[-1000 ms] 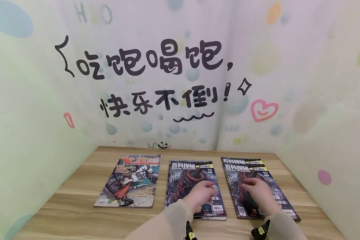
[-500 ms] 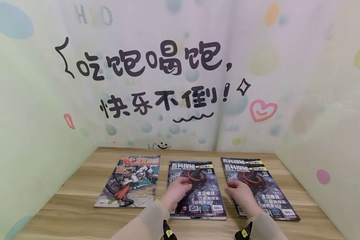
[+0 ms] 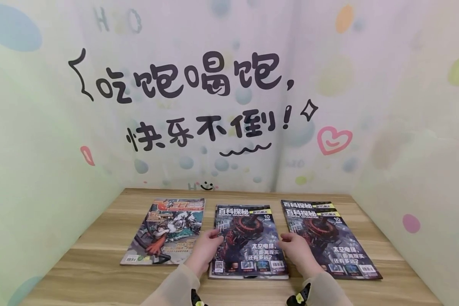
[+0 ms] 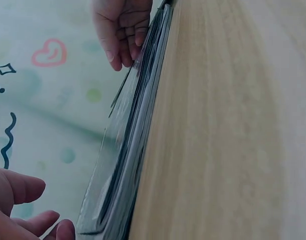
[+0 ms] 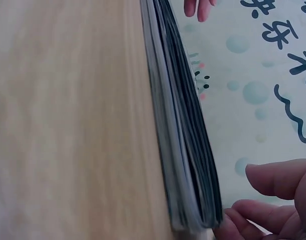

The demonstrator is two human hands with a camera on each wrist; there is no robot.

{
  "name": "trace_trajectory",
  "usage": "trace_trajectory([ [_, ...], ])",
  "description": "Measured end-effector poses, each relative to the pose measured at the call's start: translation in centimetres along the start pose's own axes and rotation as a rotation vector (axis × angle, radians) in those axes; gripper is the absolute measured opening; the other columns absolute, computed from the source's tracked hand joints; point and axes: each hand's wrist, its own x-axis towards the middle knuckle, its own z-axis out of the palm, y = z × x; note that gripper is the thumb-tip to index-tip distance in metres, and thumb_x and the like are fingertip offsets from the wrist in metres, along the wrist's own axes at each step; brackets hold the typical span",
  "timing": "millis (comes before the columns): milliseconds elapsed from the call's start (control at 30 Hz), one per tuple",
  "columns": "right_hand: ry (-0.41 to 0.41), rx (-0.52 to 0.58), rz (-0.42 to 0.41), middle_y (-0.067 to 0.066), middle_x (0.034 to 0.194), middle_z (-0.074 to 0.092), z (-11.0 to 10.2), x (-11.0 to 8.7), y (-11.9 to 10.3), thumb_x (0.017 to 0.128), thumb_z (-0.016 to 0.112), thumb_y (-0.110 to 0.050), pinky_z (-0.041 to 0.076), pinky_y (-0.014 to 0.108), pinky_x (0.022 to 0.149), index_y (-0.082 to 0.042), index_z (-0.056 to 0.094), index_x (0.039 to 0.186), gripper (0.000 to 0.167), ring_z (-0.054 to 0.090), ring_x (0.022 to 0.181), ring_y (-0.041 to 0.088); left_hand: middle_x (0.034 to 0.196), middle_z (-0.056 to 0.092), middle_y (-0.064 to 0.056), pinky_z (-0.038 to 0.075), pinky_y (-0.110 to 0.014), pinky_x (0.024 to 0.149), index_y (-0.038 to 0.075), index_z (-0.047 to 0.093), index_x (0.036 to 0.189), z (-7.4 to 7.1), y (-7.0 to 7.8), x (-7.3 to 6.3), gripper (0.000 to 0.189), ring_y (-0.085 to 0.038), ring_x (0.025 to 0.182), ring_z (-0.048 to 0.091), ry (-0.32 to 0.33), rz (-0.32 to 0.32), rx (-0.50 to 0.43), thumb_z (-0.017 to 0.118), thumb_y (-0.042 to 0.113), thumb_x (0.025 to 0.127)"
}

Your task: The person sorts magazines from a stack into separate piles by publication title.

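Observation:
In the head view, a pile of magazines (image 3: 248,231) with a dark cover lies mid-table, a lower one peeking out along its edges. My left hand (image 3: 202,253) is at the pile's left side, thumb and fingers apart. On the opposite side, my right hand (image 3: 300,255) is between this pile and the right-hand one, its thumb also spread from the fingers. From the right wrist, the fingertips (image 5: 233,225) appear at the edge of the stacked magazines (image 5: 185,150); whether they touch is unclear. The left wrist view shows the stack's layered edge (image 4: 142,115) near the left thumb (image 4: 27,187).
To the left lies a magazine with a colourful cartoon cover (image 3: 168,231). At right, two magazines with the same dark cover (image 3: 338,242) overlap, one shifted upward. The wooden table (image 3: 99,280) ends at a printed curtain wall (image 3: 199,170), with more walls on both sides.
My left hand has slid leftward from over the middle pile to its left edge. My right hand has moved left off the right pile. The magazines appear to stay in place.

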Motion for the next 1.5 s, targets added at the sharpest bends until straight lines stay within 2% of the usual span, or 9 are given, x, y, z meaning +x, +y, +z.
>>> trace_trajectory([
  [133,-0.011,-0.017,0.007,0.029,0.121,0.058,0.4,-0.2,-0.2,0.090,0.063,-0.015,0.048,0.052,0.090,0.013,0.054,0.125,0.046,0.055,0.110,0.041,0.133,0.047,-0.031,0.041,-0.054,0.099,-0.011,0.049,0.132,-0.5,-0.4,-0.2,0.045,-0.044,0.120,0.047,-0.011,0.005,-0.001,0.054,0.014,0.095],
  [267,-0.017,-0.018,0.034,0.029,0.123,0.057,0.9,-0.2,-0.1,0.091,0.063,-0.016,0.046,0.054,0.092,0.012,0.054,0.127,0.046,0.054,0.111,0.042,0.133,0.046,-0.033,0.040,-0.055,0.100,-0.015,0.047,0.131,-0.8,-0.8,-0.3,0.044,-0.046,0.121,0.046,-0.046,0.015,0.002,0.052,0.011,0.096],
  [400,-0.011,-0.037,0.030,0.028,0.121,0.058,1.2,-0.3,0.1,0.089,0.064,-0.014,0.045,0.054,0.092,0.011,0.056,0.125,0.044,0.054,0.111,0.041,0.136,0.043,-0.034,0.038,-0.056,0.101,-0.016,0.047,0.131,-0.8,-1.3,-0.4,0.043,-0.047,0.125,0.042,-0.062,-0.010,0.030,0.051,0.008,0.096],
  [633,0.006,-0.061,-0.004,0.025,0.115,0.062,1.6,-0.3,0.3,0.086,0.067,-0.008,0.046,0.052,0.091,0.012,0.059,0.121,0.040,0.057,0.107,0.037,0.139,0.040,-0.035,0.035,-0.057,0.103,-0.016,0.043,0.133,-0.9,-1.6,-0.6,0.045,-0.048,0.128,0.038,-0.056,-0.018,0.026,0.051,0.002,0.092],
  [967,0.030,-0.100,-0.023,0.025,0.112,0.064,1.6,-0.3,0.3,0.085,0.067,-0.007,0.047,0.052,0.090,0.012,0.061,0.117,0.038,0.058,0.105,0.037,0.137,0.042,-0.034,0.036,-0.057,0.102,-0.015,0.047,0.131,-0.7,-1.8,-0.5,0.044,-0.048,0.127,0.039,-0.033,-0.014,0.037,0.053,0.002,0.091],
  [1267,0.052,-0.069,-0.042,0.023,0.109,0.065,1.8,-0.3,0.6,0.085,0.067,-0.004,0.047,0.051,0.089,0.012,0.061,0.117,0.037,0.059,0.102,0.034,0.140,0.039,-0.033,0.031,-0.057,0.106,-0.015,0.046,0.133,-0.3,-1.6,-0.6,0.047,-0.049,0.131,0.032,-0.013,0.001,-0.027,0.054,0.004,0.091],
  [1500,0.049,-0.044,-0.036,0.024,0.110,0.064,1.8,-0.4,0.6,0.085,0.066,-0.004,0.047,0.051,0.089,0.013,0.060,0.118,0.038,0.058,0.102,0.034,0.135,0.045,-0.033,0.036,-0.055,0.103,-0.016,0.043,0.134,-0.4,-1.3,-0.8,0.045,-0.046,0.125,0.042,-0.021,0.034,-0.044,0.048,0.002,0.092],
])
